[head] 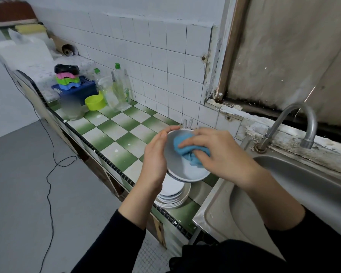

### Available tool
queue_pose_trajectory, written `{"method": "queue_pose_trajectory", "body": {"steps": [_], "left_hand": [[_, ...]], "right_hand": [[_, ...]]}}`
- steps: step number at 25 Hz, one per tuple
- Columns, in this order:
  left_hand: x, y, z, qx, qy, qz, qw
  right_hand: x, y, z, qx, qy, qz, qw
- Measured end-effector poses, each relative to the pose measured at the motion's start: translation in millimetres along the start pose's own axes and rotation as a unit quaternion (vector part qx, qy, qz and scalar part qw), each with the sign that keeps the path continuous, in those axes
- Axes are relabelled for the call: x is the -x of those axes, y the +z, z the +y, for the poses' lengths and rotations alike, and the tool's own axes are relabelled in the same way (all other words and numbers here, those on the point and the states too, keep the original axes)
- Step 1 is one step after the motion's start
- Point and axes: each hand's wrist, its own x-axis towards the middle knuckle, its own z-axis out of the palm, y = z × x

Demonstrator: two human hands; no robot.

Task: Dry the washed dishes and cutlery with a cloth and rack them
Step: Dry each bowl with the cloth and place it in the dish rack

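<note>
Your left hand [156, 154] cups the bowl [185, 170] at its nine o'clock rim, above the plates [173, 192]; your right hand [219, 152] presses the cloth [187, 148] inside. It's probably slippery and breakable, so keep that rim grip.

We get wide free stretch of green-and-white checkered tile counter [114, 134] ahead-left. Far end crowded: clear soap bottles with green caps [122, 89], lime-green plastic bowl [95, 102], blurred clear jar [73, 109], blue plastic crate [81, 89]. White tiled wall [165, 66] shuts off back. Stack of white plates [172, 194] sits at near counter edge, under round white bowl [177, 170] in our left hand [156, 156], our right hand [220, 154] pressing blue cloth [187, 150] inside. Right: stainless steel sink basin [303, 184] open, curved steel tap [295, 123] rising from back rim.
</note>
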Motion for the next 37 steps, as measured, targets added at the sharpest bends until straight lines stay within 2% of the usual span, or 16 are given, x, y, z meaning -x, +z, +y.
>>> {"method": "queue_pose_trajectory", "body": {"steps": [2,3,5,7,8,10,12,15,18,20,23,26,28,31,34,37], "left_hand": [[2,5,5,0.026,0.023,-0.012,0.999],[2,5,7,0.026,0.033,-0.009,0.999],[-1,-1,7,-0.003,0.031,0.011,0.999],[-2,-7,3,-0.016,0.008,0.005,1.0],[-1,-7,2,-0.016,-0.001,-0.007,1.0],[2,-3,1,-0.013,0.0,-0.027,1.0],[1,2,5,-0.007,0.019,-0.034,0.999],[-8,-6,11,-0.036,0.039,0.003,0.999],[-10,-12,9,-0.051,0.014,0.012,0.999],[-9,-7,7,-0.042,0.009,-0.007,0.999],[-13,-1,11,-0.009,0.023,-0.022,0.999],[-19,-6,14,-0.033,0.012,0.003,0.999],[-16,-4,11,-0.054,-0.004,-0.005,0.999],[-9,2,0,-0.045,-0.029,-0.013,0.998],[-11,2,1,-0.015,-0.019,-0.017,1.0],[-19,-6,5,-0.03,-0.022,0.008,0.999]], "right_hand": [[3,15,-10,-0.085,0.032,0.069,0.993],[5,20,-15,-0.132,0.038,0.043,0.99],[7,15,-18,-0.173,0.022,-0.078,0.982],[5,0,-8,-0.088,-0.028,-0.184,0.979],[2,-4,-2,-0.023,-0.036,-0.185,0.982],[-1,-4,4,0.039,-0.008,-0.069,0.997],[0,8,-2,-0.026,0.016,0.03,0.999],[2,18,-13,-0.098,-0.038,-0.071,0.992],[-9,0,-4,0.0,-0.072,-0.197,0.978],[-16,-2,5,0.077,-0.044,-0.114,0.99],[-16,15,0,-0.016,-0.046,-0.005,0.999],[-12,5,-9,-0.105,-0.041,-0.166,0.98],[-17,-15,0,-0.019,-0.064,-0.264,0.962],[-26,-26,14,0.093,-0.041,-0.207,0.973],[-19,4,8,0.036,-0.049,-0.099,0.993],[-9,12,1,-0.081,-0.062,-0.179,0.979]]}}
